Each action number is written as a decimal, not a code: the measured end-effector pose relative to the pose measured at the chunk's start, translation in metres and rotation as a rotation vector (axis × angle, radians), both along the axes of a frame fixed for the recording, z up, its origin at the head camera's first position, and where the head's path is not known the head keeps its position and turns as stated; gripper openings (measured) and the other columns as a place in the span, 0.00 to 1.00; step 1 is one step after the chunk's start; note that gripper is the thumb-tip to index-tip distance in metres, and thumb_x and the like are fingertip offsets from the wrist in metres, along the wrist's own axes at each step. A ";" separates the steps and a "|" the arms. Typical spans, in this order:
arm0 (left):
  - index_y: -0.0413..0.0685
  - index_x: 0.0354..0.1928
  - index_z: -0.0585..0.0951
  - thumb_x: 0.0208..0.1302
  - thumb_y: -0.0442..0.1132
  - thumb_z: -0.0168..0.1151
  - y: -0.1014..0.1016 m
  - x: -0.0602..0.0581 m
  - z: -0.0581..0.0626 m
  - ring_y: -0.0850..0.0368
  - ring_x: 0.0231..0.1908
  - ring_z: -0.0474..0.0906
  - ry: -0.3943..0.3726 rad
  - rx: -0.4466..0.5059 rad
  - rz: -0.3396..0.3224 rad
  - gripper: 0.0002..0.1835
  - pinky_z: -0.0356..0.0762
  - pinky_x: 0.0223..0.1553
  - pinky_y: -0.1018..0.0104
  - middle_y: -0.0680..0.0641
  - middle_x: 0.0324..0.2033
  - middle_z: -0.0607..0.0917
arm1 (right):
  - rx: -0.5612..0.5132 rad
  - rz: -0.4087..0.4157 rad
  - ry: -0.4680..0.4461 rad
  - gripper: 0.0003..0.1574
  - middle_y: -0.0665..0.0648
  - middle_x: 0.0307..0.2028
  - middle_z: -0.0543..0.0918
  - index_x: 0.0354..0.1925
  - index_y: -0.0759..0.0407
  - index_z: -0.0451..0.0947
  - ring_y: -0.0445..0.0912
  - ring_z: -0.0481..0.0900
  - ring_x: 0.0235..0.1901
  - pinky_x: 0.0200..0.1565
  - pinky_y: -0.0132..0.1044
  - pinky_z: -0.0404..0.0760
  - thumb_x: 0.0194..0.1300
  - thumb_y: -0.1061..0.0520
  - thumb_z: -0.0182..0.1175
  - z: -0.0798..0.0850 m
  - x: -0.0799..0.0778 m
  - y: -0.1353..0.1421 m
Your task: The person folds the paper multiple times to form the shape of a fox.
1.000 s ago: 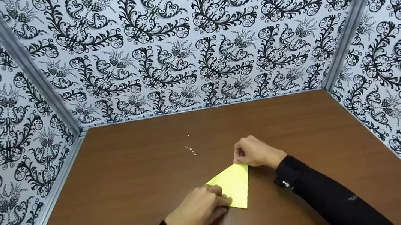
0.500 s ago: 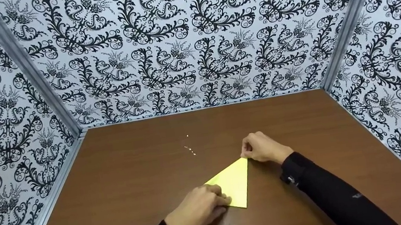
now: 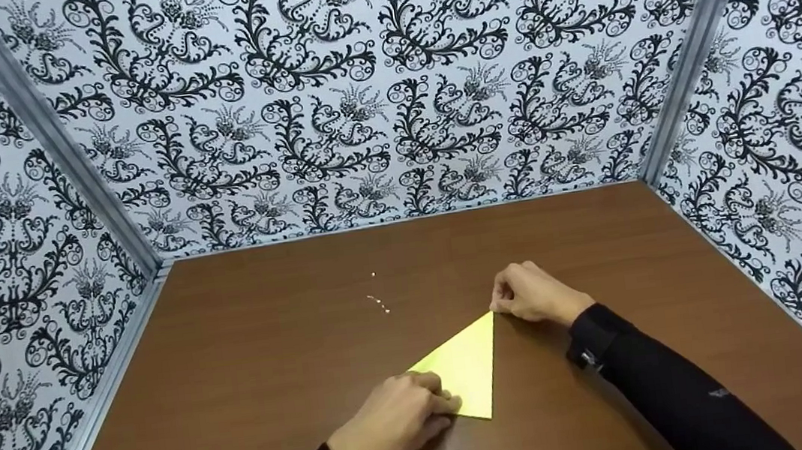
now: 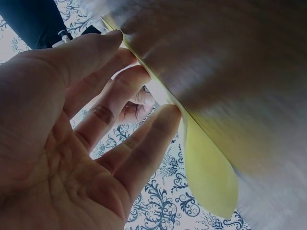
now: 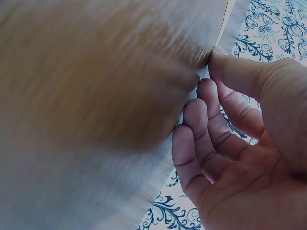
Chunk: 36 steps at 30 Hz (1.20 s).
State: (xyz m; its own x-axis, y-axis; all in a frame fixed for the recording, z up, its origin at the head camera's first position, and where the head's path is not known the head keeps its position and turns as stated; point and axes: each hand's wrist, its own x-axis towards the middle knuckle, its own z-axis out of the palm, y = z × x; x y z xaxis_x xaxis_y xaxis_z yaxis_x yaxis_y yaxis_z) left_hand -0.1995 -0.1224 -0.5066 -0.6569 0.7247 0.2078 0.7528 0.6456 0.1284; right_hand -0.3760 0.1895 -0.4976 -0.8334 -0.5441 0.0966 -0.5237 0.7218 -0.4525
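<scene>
The left hand (image 3: 397, 420), fingers apart, presses yellow paper (image 3: 470, 369) on the table (image 3: 269, 330); the right hand (image 3: 536, 295) pinches its far corner

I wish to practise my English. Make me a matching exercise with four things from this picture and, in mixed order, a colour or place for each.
Things:
1. right hand
2. tabletop
3. left hand
4. paper

Colours and places:
A. brown
B. at the paper's far tip
C. yellow
D. on the paper's left part

Right pairs: 1-B, 2-A, 3-D, 4-C
</scene>
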 end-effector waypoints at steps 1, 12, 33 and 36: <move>0.64 0.61 0.97 0.77 0.42 0.81 0.000 0.000 0.000 0.63 0.44 0.90 -0.004 -0.001 0.002 0.15 0.88 0.41 0.71 0.57 0.44 0.92 | -0.002 -0.001 -0.004 0.08 0.49 0.35 0.95 0.37 0.52 0.95 0.39 0.86 0.35 0.46 0.40 0.89 0.77 0.61 0.76 0.000 0.000 0.000; 0.68 0.60 0.97 0.76 0.42 0.81 -0.001 0.001 0.001 0.62 0.43 0.90 0.041 -0.013 -0.007 0.15 0.88 0.40 0.68 0.57 0.44 0.92 | -0.011 -0.054 -0.018 0.07 0.49 0.35 0.95 0.36 0.52 0.96 0.40 0.84 0.34 0.46 0.40 0.88 0.75 0.59 0.78 0.002 0.001 -0.003; 0.65 0.56 0.99 0.76 0.41 0.81 0.000 0.001 0.000 0.63 0.45 0.91 0.064 0.011 -0.037 0.11 0.89 0.46 0.71 0.56 0.44 0.93 | -0.058 -0.161 0.046 0.08 0.51 0.33 0.94 0.36 0.54 0.95 0.43 0.85 0.31 0.41 0.43 0.86 0.74 0.62 0.75 0.000 0.009 0.005; 0.65 0.54 0.99 0.76 0.42 0.82 0.000 0.000 0.000 0.62 0.44 0.91 0.076 0.010 -0.039 0.10 0.90 0.45 0.69 0.56 0.43 0.93 | -0.070 -0.163 0.066 0.07 0.51 0.33 0.94 0.37 0.54 0.96 0.43 0.85 0.33 0.43 0.44 0.87 0.75 0.62 0.76 0.006 0.014 0.003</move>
